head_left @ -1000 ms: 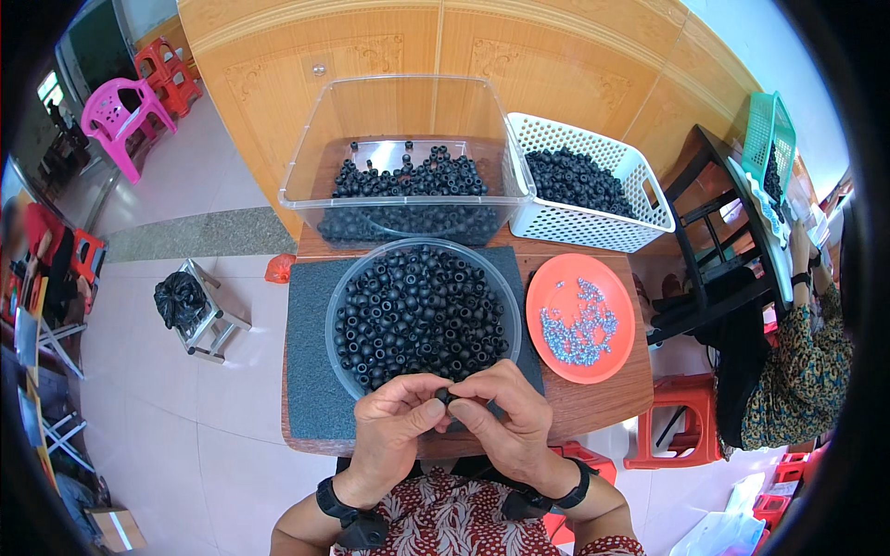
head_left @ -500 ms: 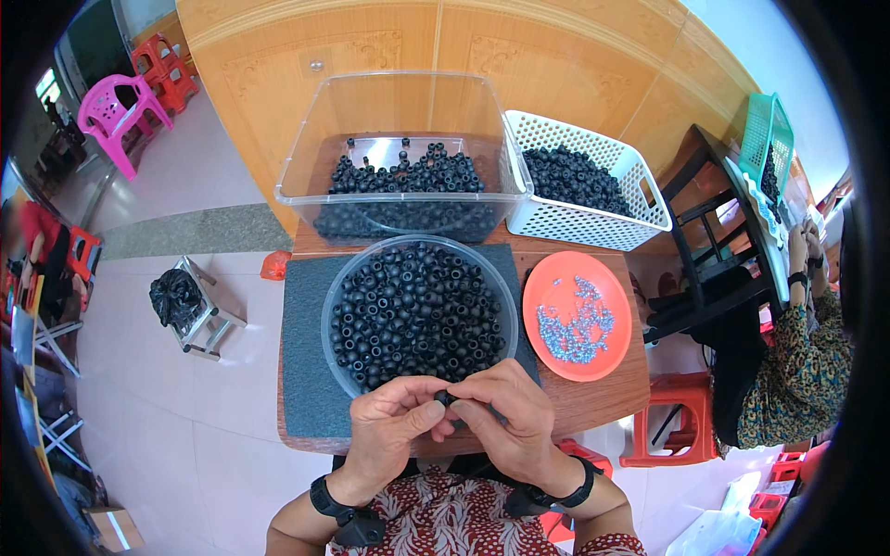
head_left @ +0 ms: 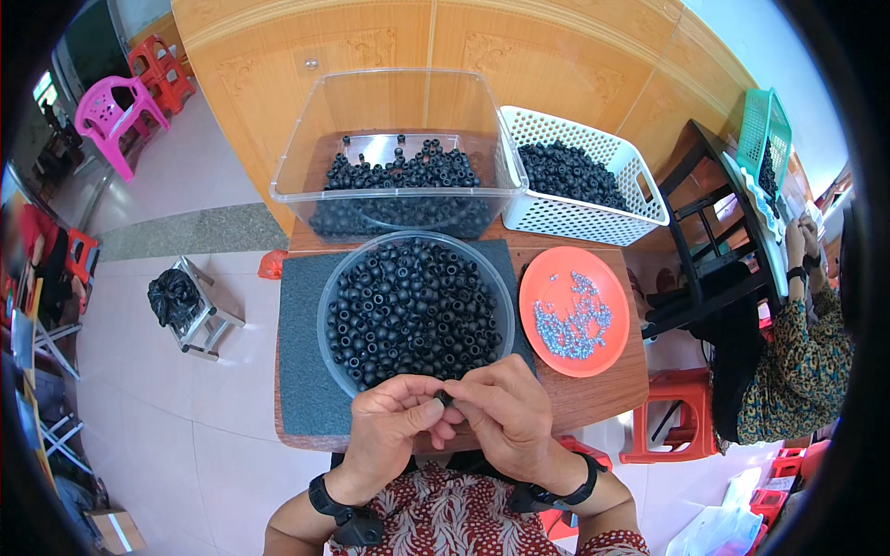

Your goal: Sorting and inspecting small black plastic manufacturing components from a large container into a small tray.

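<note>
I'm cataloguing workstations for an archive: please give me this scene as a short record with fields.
Left hand: pinches small black piece
Right hand: pinches the same piece
Surface: wooden table with dark mat
On mat: round tub of black pieces
Right of tub: orange plate with small shiny bits
Behind tub: clear bin and white basket, both holding black pieces
Far right: another person in patterned top

Right of the two hands (head_left: 508,414) slightly more turned over at the small black piece (head_left: 444,398) than before.
</note>
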Demonstrator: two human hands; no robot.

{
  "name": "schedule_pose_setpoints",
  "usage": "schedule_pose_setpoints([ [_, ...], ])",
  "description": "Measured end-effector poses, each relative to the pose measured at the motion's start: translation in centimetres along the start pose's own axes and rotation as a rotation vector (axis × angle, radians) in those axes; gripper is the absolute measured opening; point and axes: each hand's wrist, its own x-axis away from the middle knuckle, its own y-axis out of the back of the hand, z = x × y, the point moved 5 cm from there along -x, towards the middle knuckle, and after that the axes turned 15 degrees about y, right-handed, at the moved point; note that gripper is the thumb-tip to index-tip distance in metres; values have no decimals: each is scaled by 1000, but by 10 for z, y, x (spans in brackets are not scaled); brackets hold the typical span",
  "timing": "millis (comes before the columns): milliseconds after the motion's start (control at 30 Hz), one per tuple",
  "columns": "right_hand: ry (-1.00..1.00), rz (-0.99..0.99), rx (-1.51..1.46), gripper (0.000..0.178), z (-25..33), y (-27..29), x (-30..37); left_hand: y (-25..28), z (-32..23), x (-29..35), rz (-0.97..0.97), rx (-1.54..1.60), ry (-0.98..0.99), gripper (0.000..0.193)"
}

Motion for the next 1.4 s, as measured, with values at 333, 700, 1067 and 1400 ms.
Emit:
schedule_pose_setpoints([
  [333, 18, -26, 101, 33, 1, 0, -2, -7, -2, -1, 59, 62, 53, 21],
  [700, 48, -3, 32, 39, 3, -4, 6, -5, 0, -7, 19, 43, 56, 13],
  [1067, 205, 129, 239, 46, 3, -13, 1, -10, -4, -7, -55, -13, 8, 10],
  [1400, 272, 141, 299, 44, -6, -12, 7, -10, -1, -5, 76, -130, 143, 30],
])
